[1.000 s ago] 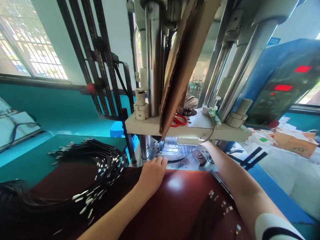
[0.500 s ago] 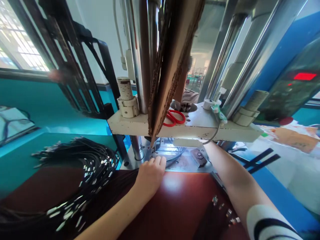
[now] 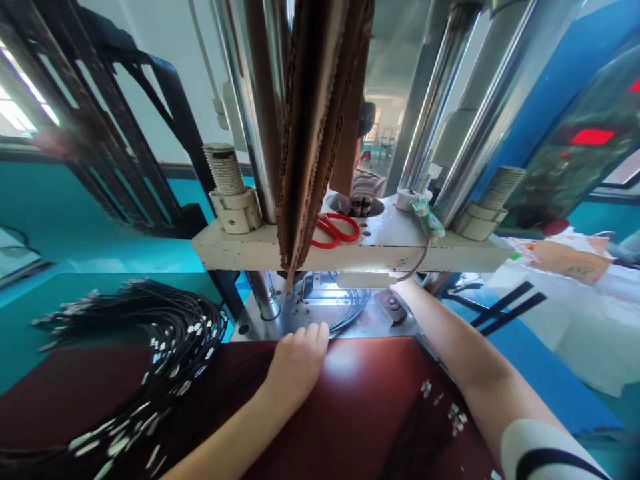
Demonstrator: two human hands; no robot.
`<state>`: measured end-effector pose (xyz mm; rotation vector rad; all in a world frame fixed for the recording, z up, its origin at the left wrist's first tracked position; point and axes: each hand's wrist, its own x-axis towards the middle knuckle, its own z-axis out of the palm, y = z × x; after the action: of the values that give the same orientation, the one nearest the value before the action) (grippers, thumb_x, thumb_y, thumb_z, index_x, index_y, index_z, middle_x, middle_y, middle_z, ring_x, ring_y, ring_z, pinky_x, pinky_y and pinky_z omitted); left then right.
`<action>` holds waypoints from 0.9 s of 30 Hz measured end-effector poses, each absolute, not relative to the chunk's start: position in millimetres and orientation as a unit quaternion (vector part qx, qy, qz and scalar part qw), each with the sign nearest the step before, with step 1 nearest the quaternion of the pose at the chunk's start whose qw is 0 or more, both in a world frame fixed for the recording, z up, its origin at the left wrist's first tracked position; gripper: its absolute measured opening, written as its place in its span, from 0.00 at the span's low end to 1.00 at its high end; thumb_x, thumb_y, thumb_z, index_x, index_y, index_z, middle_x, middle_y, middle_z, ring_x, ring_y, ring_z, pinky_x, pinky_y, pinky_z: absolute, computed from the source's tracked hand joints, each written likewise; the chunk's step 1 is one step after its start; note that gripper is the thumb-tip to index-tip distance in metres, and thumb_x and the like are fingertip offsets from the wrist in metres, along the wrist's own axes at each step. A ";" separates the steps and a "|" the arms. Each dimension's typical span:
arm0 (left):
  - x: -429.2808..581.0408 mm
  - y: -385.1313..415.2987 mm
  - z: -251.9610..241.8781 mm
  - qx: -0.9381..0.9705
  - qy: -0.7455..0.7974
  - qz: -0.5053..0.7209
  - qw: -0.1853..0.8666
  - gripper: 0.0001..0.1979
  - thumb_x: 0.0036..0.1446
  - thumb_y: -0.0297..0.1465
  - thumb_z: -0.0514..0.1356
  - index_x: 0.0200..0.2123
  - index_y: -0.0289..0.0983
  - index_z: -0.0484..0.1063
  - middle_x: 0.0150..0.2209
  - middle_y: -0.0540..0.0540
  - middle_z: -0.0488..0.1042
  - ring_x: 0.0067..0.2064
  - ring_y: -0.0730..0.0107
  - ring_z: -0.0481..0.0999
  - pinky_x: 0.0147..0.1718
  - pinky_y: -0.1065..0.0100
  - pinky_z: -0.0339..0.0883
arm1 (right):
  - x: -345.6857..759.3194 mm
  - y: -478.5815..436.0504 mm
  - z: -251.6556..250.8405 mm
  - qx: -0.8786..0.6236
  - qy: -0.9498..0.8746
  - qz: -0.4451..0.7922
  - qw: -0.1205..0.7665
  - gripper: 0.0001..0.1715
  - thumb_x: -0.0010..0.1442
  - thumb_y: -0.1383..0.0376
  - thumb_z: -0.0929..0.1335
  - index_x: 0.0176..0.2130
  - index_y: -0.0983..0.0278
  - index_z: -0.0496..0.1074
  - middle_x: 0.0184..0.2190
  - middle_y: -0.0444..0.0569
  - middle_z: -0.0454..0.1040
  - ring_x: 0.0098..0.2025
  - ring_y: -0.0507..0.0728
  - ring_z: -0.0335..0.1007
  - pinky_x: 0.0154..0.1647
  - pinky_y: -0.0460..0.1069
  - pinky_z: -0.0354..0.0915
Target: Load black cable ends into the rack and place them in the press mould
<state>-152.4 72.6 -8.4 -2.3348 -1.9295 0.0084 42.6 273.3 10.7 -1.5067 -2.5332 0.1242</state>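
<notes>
Curled with its knuckles up, the left hand rests where a smooth metal base plate meets the glossy red-brown desk; thin grey cables emerge beside its fingertips, though whether it grips them or only presses on them cannot be told. Those cables bend in a soft arc across the plate, toward a brightly lit metal piece beneath a thick cream slab with chipped paint along its edge. Of the right hand nothing can be judged: the right forearm, bare above a white sleeve with black bands, runs in under the slab, which hides the hand. Near that forearm, a dark steel block with a round boss sits on the plate. Polished round columns rise past the slab, and a coarse-threaded stud stands in a collar at its left end. Corrugated cardboard, its fluted edges ragged, leans upright beside two red loop handles. Left of the hand, sleek black cables fan out in a thick curve, flecked with shiny, narrow tips; small silvery connectors lie at right.
</notes>
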 end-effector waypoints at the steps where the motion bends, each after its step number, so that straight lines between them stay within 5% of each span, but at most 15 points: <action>1: -149.3 72.0 -10.3 -0.774 -0.631 0.004 0.045 0.16 0.56 0.19 0.43 0.40 0.35 0.66 0.33 0.44 0.71 0.34 0.61 0.73 0.29 0.64 0.68 | 43.6 269.4 9.6 -0.501 -0.860 0.036 0.086 0.13 0.62 0.63 0.63 0.44 0.66 0.70 0.41 0.52 0.72 0.40 0.57 0.69 0.41 0.54 0.66; 4: -148.6 72.4 -14.2 -0.776 -0.631 0.005 0.011 0.14 0.57 0.20 0.44 0.37 0.35 0.66 0.33 0.44 0.71 0.34 0.62 0.73 0.28 0.65 0.67 | 47.2 250.0 2.5 -0.472 -0.879 0.009 0.069 0.13 0.57 0.73 0.62 0.41 0.68 0.73 0.40 0.55 0.73 0.43 0.60 0.68 0.45 0.55 0.64; 7: -154.0 79.5 -11.0 -0.786 -0.618 -0.016 0.003 0.10 0.60 0.32 0.48 0.35 0.36 0.67 0.34 0.43 0.72 0.37 0.59 0.73 0.31 0.63 0.67 | 49.2 223.1 -10.0 -0.398 -0.913 -0.037 0.082 0.20 0.55 0.76 0.61 0.47 0.67 0.70 0.44 0.56 0.72 0.48 0.61 0.65 0.51 0.56 0.59; 11: -151.7 108.5 -0.7 -0.816 -0.564 -0.122 0.024 0.21 0.58 0.45 0.48 0.42 0.35 0.68 0.41 0.40 0.72 0.45 0.57 0.70 0.42 0.59 0.64 | 43.2 200.9 -25.7 -0.314 -0.924 -0.145 0.163 0.18 0.60 0.73 0.58 0.48 0.69 0.69 0.41 0.58 0.73 0.45 0.60 0.67 0.49 0.56 0.61; 15: -148.6 150.1 -3.2 -0.862 -0.478 -0.160 0.045 0.19 0.59 0.41 0.49 0.48 0.37 0.65 0.49 0.43 0.70 0.51 0.59 0.66 0.45 0.61 0.61 | 39.1 202.9 -30.5 -0.319 -0.912 -0.173 0.189 0.16 0.62 0.72 0.58 0.43 0.69 0.71 0.38 0.57 0.74 0.42 0.60 0.68 0.46 0.55 0.64; 22: -181.7 173.5 -26.5 -0.894 -0.422 -0.121 0.091 0.18 0.60 0.37 0.47 0.50 0.39 0.65 0.48 0.44 0.71 0.47 0.63 0.69 0.47 0.61 0.57 | 56.8 210.3 -34.3 -0.293 -0.920 -0.191 0.176 0.16 0.62 0.73 0.58 0.46 0.69 0.69 0.43 0.56 0.73 0.45 0.60 0.67 0.48 0.53 0.64; 27: -188.1 166.2 -34.2 -0.890 -0.424 -0.141 0.095 0.21 0.61 0.35 0.47 0.55 0.36 0.60 0.53 0.42 0.67 0.54 0.63 0.64 0.54 0.59 0.51 | 57.4 209.7 -33.9 -0.310 -0.922 -0.163 0.163 0.17 0.60 0.74 0.59 0.48 0.71 0.68 0.43 0.56 0.73 0.44 0.60 0.66 0.48 0.53 0.63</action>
<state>-188.1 166.2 -34.2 -2.6375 -1.2574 -0.4174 57.4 209.7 -33.9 -0.8831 -2.6308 -0.4641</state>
